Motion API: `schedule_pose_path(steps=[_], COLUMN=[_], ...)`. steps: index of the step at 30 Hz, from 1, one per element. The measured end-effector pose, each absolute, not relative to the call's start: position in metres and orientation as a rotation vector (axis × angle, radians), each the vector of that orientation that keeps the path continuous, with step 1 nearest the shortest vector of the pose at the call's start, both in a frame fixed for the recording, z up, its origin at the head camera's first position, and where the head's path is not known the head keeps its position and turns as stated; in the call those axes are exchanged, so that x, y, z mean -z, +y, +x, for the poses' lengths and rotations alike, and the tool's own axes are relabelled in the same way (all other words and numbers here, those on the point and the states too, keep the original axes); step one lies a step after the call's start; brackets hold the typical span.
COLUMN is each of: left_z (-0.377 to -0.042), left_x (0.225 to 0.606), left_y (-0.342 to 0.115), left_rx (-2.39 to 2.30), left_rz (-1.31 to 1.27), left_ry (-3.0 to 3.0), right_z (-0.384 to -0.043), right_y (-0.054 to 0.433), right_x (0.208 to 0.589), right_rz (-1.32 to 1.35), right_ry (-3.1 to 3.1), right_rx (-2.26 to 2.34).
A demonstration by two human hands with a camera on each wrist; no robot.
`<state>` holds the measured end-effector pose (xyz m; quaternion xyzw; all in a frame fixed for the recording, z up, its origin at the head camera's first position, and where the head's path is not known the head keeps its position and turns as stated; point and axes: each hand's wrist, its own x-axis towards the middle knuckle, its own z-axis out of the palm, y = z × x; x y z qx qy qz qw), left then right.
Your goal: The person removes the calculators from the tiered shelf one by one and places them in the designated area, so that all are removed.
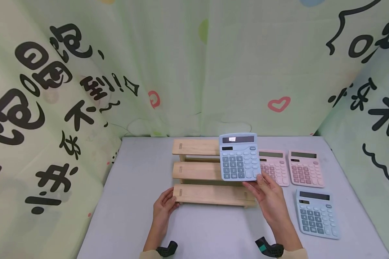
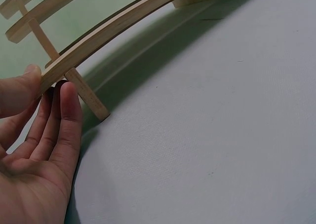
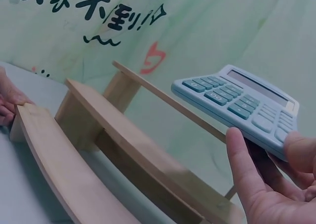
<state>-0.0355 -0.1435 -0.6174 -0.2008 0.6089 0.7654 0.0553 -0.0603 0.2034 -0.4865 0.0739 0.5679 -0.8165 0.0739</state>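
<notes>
A light blue calculator is held up by my right hand, with the thumb on its lower right corner and fingers under it. In the right wrist view the calculator hangs over the stepped wooden rack, keys upward. That rack has three tiers of pale boards and stands on the table. My left hand grips the left end of its lowest board; in the left wrist view the thumb lies on top of the board and the fingers are beneath.
Two pink calculators lie side by side to the right of the rack. Another blue calculator lies nearer the front right. Printed curtains hang behind and beside the white table.
</notes>
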Motion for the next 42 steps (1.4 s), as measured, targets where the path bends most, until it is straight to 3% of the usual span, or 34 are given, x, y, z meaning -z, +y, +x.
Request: schedule_pose_path(steps=[21, 42], left_z=[-0.038, -0.039], left_x=[0.613, 0.614], left_y=[-0.141, -0.143], left_rx=[-2.305, -2.32], left_rz=[-0.547, -0.565], left_ry=[1.849, 1.843], right_z=[-0.029, -0.003], right_y=[0.25, 0.281], right_x=[0.506, 0.532], right_rz=[0.188, 0.499], right_ry=[1.516, 1.453], right_rx=[2.62, 2.582])
